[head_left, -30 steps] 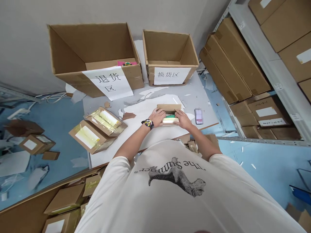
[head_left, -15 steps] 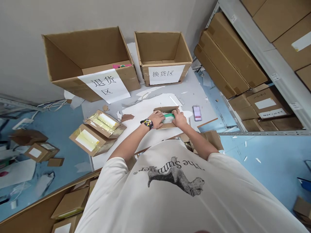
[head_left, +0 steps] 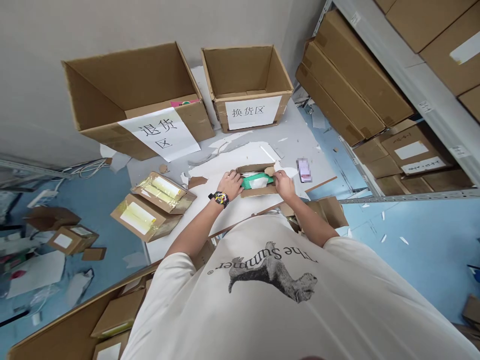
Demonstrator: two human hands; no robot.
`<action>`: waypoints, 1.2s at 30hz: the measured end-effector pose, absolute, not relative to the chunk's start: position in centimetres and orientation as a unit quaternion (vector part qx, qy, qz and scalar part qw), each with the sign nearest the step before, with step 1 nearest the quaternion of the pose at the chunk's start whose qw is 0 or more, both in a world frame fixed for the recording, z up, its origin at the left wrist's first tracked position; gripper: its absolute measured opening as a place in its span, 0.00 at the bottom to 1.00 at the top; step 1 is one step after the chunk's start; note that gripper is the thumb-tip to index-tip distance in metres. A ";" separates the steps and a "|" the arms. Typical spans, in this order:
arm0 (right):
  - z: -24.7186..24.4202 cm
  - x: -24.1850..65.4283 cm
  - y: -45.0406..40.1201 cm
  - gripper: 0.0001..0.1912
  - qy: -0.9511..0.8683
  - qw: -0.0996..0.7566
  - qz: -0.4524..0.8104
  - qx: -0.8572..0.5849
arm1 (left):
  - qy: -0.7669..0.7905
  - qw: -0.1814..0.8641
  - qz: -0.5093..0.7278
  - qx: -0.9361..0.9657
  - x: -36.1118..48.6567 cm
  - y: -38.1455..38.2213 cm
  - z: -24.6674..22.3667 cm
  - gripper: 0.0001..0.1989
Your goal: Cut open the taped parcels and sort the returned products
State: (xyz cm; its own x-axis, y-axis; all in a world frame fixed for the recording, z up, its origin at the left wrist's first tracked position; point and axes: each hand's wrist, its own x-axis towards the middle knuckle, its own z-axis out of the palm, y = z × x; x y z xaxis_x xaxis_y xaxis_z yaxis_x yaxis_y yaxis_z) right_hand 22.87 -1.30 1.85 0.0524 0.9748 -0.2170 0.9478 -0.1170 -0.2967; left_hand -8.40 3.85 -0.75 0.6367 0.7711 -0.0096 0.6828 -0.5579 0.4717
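Observation:
A small cardboard box (head_left: 259,192) lies open on the table in front of me, its long flaps standing up at the far and near sides. Inside it shows a green and white packet (head_left: 258,180), whose contents I cannot make out. My left hand (head_left: 230,184), with a watch on the wrist, is closed on the box's left end. At the right end, my right hand (head_left: 284,185) pinches the box's edge and flap. Parts of both ends are hidden by my fingers.
Two large open cartons with paper signs, a left carton (head_left: 150,95) and a right carton (head_left: 247,87), stand at the back. Two taped parcels (head_left: 153,205) sit at left. A phone (head_left: 304,170) lies at right, near shelving (head_left: 412,100) with boxes. Torn paper scraps litter the table.
My hands have moved apart to the box's two ends. More of the green and white packet now shows between them, and the box looks wider open.

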 end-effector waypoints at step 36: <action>2.4 15.6 5.8 0.20 -0.819 -0.057 0.256 -0.510 | 0.587 0.273 0.195 0.737 -7.3 -0.7 -6.1 0.63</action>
